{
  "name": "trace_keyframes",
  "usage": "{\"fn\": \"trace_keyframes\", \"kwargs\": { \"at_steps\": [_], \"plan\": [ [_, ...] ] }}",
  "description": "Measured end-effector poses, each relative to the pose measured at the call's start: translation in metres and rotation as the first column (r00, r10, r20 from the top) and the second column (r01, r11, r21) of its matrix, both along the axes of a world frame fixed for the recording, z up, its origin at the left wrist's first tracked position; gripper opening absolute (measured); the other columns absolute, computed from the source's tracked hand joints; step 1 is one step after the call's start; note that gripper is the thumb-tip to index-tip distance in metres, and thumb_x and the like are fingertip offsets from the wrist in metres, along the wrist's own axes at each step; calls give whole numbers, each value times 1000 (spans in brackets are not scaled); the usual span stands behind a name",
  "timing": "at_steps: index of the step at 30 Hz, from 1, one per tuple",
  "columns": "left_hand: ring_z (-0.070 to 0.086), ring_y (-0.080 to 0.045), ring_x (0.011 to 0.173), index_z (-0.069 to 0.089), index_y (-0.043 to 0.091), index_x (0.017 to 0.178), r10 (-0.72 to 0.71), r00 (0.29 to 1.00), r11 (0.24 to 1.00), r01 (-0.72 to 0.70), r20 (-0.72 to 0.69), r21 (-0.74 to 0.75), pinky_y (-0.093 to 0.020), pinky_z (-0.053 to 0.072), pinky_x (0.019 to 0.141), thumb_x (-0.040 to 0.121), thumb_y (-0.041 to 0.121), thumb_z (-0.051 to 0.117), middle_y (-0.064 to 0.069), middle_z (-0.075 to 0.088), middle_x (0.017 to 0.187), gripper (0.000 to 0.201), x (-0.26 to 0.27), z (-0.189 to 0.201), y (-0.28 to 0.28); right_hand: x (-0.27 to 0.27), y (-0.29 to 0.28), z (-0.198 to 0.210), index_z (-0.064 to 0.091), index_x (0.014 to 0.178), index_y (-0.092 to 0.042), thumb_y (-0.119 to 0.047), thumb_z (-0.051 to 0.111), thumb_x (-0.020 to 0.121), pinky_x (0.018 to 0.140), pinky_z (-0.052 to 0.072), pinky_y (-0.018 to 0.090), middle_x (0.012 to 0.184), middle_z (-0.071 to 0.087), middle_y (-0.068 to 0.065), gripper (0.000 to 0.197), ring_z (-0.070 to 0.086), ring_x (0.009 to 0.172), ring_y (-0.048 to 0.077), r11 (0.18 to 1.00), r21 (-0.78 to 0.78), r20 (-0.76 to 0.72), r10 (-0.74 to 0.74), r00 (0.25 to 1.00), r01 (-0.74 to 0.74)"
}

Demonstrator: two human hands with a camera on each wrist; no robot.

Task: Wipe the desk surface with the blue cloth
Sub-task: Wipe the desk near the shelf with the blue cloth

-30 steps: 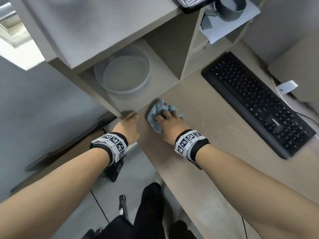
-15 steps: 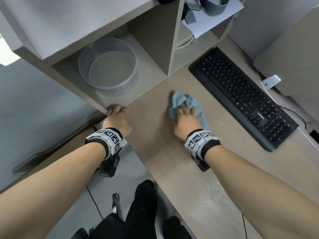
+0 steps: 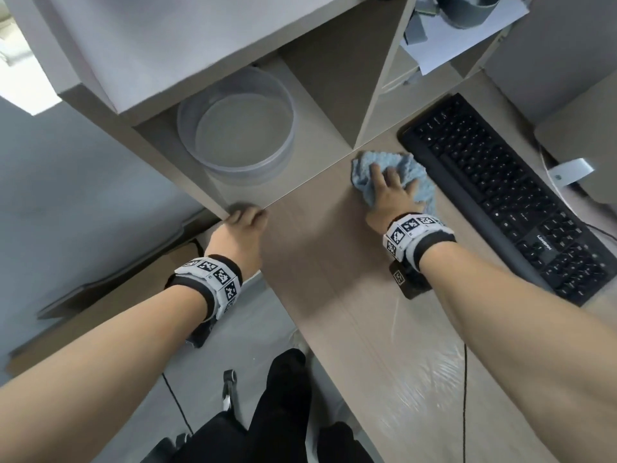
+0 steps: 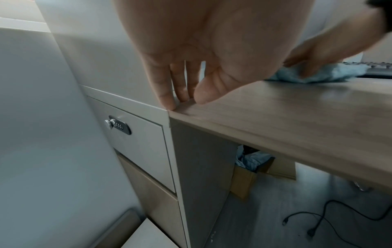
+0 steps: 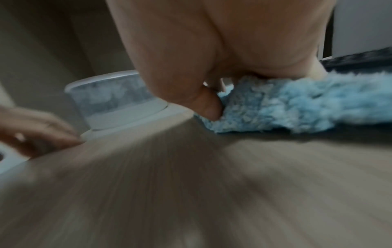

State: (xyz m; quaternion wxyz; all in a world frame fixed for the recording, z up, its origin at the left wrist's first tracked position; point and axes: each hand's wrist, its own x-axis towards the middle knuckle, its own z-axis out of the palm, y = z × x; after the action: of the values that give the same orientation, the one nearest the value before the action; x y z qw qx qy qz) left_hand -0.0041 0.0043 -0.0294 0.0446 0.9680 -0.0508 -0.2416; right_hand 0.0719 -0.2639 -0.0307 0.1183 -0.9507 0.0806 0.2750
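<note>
A crumpled blue cloth [image 3: 412,168] lies on the wooden desk [image 3: 327,262], at the back beside the keyboard's left end. My right hand [image 3: 389,182] presses down on it with fingers spread. In the right wrist view the thumb [image 5: 208,107] pushes against the edge of the cloth [image 5: 286,109]. My left hand [image 3: 247,215] rests on the desk's left rear corner. In the left wrist view its fingertips [image 4: 169,102] are straight and touch that corner of the desk [image 4: 286,117], holding nothing. The cloth [image 4: 331,73] shows further right there.
A black keyboard [image 3: 507,195] lies right of the cloth. A clear round container [image 3: 237,128] sits in the shelf cubby behind the desk's left end. A silver stand [image 3: 567,172] is at far right. A locked drawer [image 4: 118,125] is below the corner, and cables [image 4: 318,224] lie on the floor.
My right hand has slid the cloth rightward along the back of the desk, from near the left corner to the keyboard. The left hand stays on the corner.
</note>
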Motion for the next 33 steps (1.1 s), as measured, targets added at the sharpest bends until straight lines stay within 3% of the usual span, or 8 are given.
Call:
{"fn": "trace_keyframes", "kwargs": {
  "at_steps": [4, 9, 11, 17, 22, 26, 30, 33],
  "plan": [
    [37, -30, 128, 34, 17, 145, -9, 1000, 1000, 9, 19, 4, -39, 44, 98, 74, 9, 59, 0, 36, 144, 76, 0, -2, -1, -2, 48, 2, 4, 157, -33, -6, 49, 83, 110, 5, 75, 166, -5, -6, 90, -14, 147, 45, 979, -25, -19, 203, 979, -203],
    [37, -31, 129, 34, 17, 144, -21, 1000, 1000, 21, 4, 17, -41, 46, 99, 75, 10, 56, -1, 36, 145, 73, 1, -2, 0, -83, 64, -9, 2, 157, -34, -6, 50, 85, 112, -1, 71, 165, -11, -6, 90, -19, 146, 43, 815, 18, -18, 579, 815, -579],
    [36, -31, 130, 34, 17, 144, -13, 1000, 1000, 13, 0, 2, -41, 45, 101, 76, 9, 55, 0, 35, 145, 72, 2, -1, 1, -91, 34, -10, 6, 156, -36, -8, 50, 84, 113, 1, 70, 165, -7, -8, 89, -15, 148, 41, 834, 3, -17, 552, 834, -552],
    [38, -30, 125, 36, 14, 142, -35, 999, 999, 35, -2, 17, -40, 47, 95, 74, 8, 57, -1, 37, 141, 71, 2, -4, 1, -51, 0, -2, 11, 156, -32, -8, 49, 87, 114, 5, 69, 166, -5, -4, 83, -12, 148, 42, 997, -13, -21, 82, 996, -82],
    [39, -32, 126, 39, 13, 142, -43, 999, 999, 43, 17, -5, -41, 43, 101, 74, 11, 56, -4, 40, 142, 70, 3, -7, 3, -96, 82, -5, 17, 156, -21, -29, 49, 92, 112, -2, 71, 165, 2, 3, 73, -15, 146, 47, 931, 99, 11, 353, 936, -352],
    [38, -32, 128, 39, 15, 143, -26, 1000, 999, 26, 1, -34, -46, 45, 100, 75, 13, 57, -3, 41, 143, 70, 3, -5, 4, -157, 84, -17, 34, 151, -18, -37, 42, 100, 111, 2, 74, 163, 17, 7, 55, -5, 147, 48, 807, 144, 132, 558, 820, -572],
    [37, -30, 133, 43, 15, 139, 8, 1000, 995, -6, 19, -101, -48, 45, 101, 75, 7, 50, 0, 43, 145, 64, 1, -2, 6, -165, 34, -23, 48, 144, -20, -25, 56, 95, 107, 18, 76, 158, 33, 10, 50, 17, 144, 51, 811, 84, 162, 562, 811, -579],
    [35, -25, 137, 46, 13, 137, 24, 999, 983, -17, 37, -185, -45, 42, 105, 76, 1, 47, 2, 40, 151, 63, -5, -1, 12, -161, 25, -22, 43, 147, -21, -22, 55, 95, 107, 17, 76, 159, 30, 10, 53, 15, 145, 51, 847, 64, 134, 517, 845, -528]
  ]
}}
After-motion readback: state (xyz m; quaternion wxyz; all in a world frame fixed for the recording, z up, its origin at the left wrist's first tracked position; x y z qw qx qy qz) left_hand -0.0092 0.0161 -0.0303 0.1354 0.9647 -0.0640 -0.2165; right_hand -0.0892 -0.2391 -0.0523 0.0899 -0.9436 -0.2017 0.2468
